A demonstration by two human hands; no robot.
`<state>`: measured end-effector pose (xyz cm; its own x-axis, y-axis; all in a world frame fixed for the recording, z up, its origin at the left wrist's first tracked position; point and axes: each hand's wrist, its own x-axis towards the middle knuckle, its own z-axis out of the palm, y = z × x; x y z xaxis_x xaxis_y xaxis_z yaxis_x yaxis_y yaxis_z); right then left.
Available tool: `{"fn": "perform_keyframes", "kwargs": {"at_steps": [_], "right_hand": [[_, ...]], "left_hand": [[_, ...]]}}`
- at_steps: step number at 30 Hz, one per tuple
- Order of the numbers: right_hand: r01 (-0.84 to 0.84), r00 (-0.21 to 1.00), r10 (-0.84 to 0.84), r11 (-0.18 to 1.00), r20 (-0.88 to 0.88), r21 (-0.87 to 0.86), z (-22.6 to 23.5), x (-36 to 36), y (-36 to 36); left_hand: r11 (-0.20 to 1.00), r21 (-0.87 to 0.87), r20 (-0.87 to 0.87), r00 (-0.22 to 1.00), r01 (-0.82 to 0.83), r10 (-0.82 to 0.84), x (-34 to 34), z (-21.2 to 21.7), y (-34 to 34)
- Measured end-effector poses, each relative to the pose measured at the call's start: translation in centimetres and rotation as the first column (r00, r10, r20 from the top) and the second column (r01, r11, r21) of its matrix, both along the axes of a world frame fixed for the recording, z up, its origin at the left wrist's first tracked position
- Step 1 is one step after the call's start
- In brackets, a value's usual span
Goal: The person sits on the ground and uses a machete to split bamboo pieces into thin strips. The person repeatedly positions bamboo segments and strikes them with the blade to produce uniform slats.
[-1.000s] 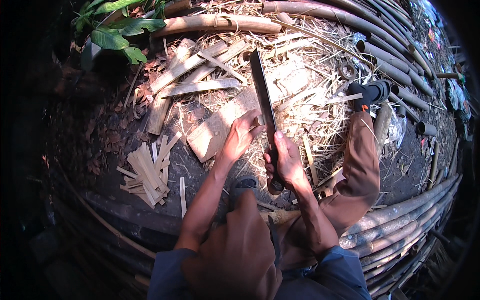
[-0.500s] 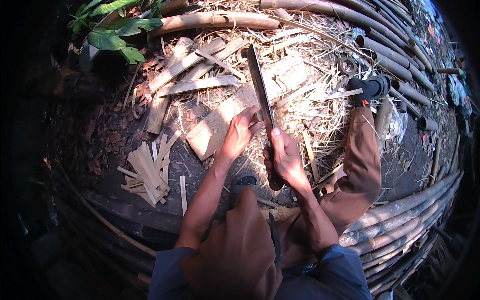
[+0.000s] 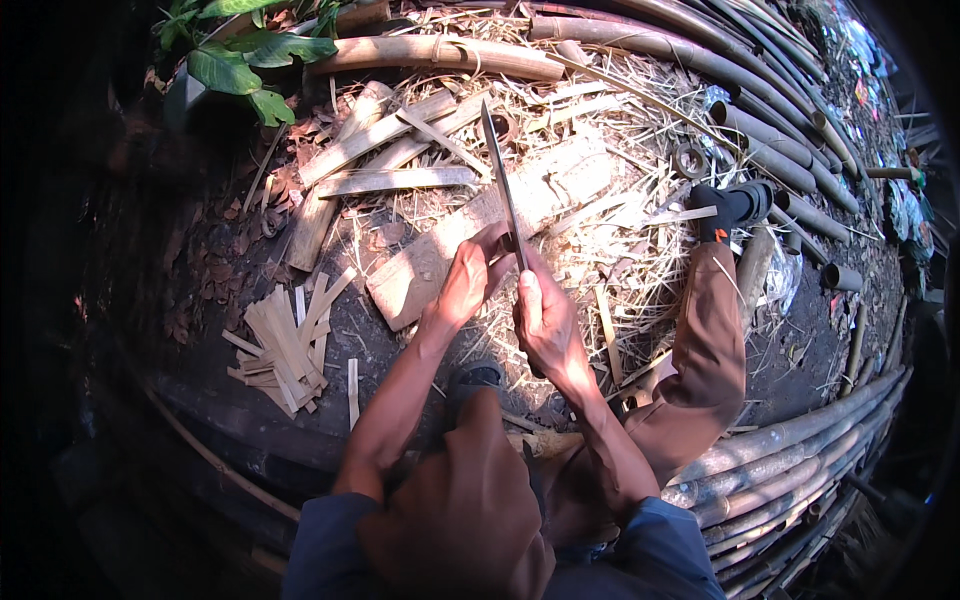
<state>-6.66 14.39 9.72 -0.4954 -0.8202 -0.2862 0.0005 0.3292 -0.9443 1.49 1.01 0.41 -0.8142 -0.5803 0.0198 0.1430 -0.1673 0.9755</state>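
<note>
My right hand (image 3: 548, 318) is wrapped round the handle of a long machete (image 3: 501, 180), whose dark blade points away from me. Beside it, my left hand (image 3: 466, 278) pinches a small piece of bamboo (image 3: 507, 242) against the blade near its base. Most of that piece is hidden by the fingers and the blade. Under and beyond both hands lies a thick wooden board (image 3: 405, 283), scattered with shavings.
A pile of thin bamboo slats (image 3: 282, 345) lies to the left. Split bamboo lengths (image 3: 400, 180) rest farther off. Bamboo poles (image 3: 790, 450) line the right and near side. Pale shavings (image 3: 630, 240) cover the ground around my outstretched leg (image 3: 705, 330).
The machete has come nearer, and its blade has turned more edge-on. My hands have drawn closer together, with the bamboo piece now meeting the blade. The whole view has shifted slightly.
</note>
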Motion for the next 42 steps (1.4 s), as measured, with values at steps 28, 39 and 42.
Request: {"fn": "perform_keyframes", "kwargs": {"at_steps": [28,39,42], "right_hand": [[0.008,0.982,0.010,0.996,-0.187,0.091,-7.6,0.0,-2.5],[-0.167,0.984,0.140,0.947,0.114,0.275,-8.0,-0.9,-2.3],[-0.134,0.987,0.142,0.986,-0.077,0.102,-12.8,-1.9,-0.2]], "left_hand": [[0.867,-0.452,0.387,0.829,-0.211,0.404,7.9,1.2,4.0],[0.762,-0.628,0.163,0.930,-0.160,0.330,1.3,4.8,-0.2],[0.802,-0.597,0.377,0.878,-0.012,0.294,-3.7,5.1,-0.4]]}}
